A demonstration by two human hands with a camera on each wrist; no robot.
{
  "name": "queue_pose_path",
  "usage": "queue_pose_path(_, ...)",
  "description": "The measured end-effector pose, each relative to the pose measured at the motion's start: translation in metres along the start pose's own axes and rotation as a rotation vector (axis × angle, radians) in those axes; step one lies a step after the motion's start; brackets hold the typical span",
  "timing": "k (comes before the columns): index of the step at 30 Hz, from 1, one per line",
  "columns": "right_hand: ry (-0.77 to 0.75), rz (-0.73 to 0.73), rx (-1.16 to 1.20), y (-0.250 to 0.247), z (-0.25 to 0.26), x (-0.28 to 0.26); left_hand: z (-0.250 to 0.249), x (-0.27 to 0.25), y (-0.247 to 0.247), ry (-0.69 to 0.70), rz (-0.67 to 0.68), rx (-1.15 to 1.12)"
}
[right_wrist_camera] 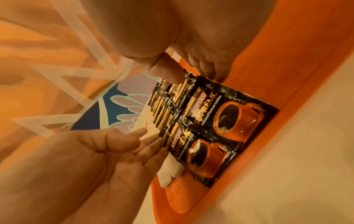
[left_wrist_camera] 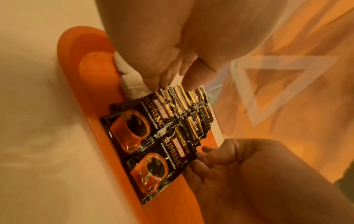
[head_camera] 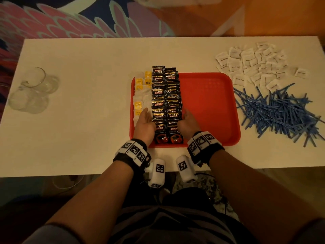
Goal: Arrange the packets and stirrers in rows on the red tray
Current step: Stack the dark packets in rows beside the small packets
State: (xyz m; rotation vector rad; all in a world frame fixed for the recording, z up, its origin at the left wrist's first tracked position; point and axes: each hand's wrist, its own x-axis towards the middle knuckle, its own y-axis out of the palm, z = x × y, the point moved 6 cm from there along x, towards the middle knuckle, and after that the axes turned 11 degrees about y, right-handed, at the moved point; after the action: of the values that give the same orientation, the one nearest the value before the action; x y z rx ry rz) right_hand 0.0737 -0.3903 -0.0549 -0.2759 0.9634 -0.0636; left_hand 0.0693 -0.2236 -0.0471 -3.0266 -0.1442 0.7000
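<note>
Hands flank the two coffee rows: the left hand (head_camera: 145, 124) lies flat-fingered against the left side of the sachets (head_camera: 166, 103), the right hand (head_camera: 189, 122) against their right side, both released, fingers straight, squaring the stack rather than grasping any piece. The sachets are shingled on the left half of the tray (head_camera: 209, 106), with tea bags (head_camera: 142, 92) in rows just beside them at the tray's left edge. Foil sachets look light, glossy and slick, so overlapped rows would likely slide or fan under a careless push; even pressure along their long edges seems best. Sugar packets (head_camera: 253, 67) and stirrers (head_camera: 279, 111) lie in loose heaps on the table (head_camera: 88, 67) right of the tray; the thin, light stirrers would probably handle best gathered as a bundle at mid-length.
</note>
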Motion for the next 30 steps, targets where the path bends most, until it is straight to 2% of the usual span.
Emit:
queue_pose_path(4, -0.003, -0.025, -0.069, -0.013, 0.003, -0.016, -0.017, 0.003, -0.035, 0.145, -0.109, 0.352)
queue_pose_path(6, -0.014, -0.063, -0.073, -0.020, 0.003, -0.022, -0.024, 0.003, -0.050, 0.220, -0.116, 0.480)
queue_pose_path(8, -0.003, -0.084, -0.087, -0.023, 0.002, -0.030, -0.022, 0.007, -0.063, 0.230, -0.100, 0.586)
queue_pose_path(11, -0.016, -0.140, -0.169, -0.025, 0.001, -0.036, -0.017, 0.012, -0.077, 0.251, -0.024, 0.757)
queue_pose_path(15, -0.019, -0.184, -0.232, -0.025, 0.002, -0.041, -0.020, 0.011, -0.070, 0.407, 0.204, 0.987)
queue_pose_path(23, -0.018, -0.357, -0.341, -0.044, 0.010, -0.050, -0.050, 0.023, -0.059, 0.352, 0.210, 0.844)
queue_pose_path(26, -0.002, -0.389, -0.318, -0.055, 0.008, -0.054, -0.068, 0.023, -0.034, 0.382, 0.241, 0.839)
queue_pose_path(30, 0.021, -0.452, -0.250, -0.085, -0.003, -0.055, -0.091, 0.018, 0.027, 0.508, 0.342, 0.898)
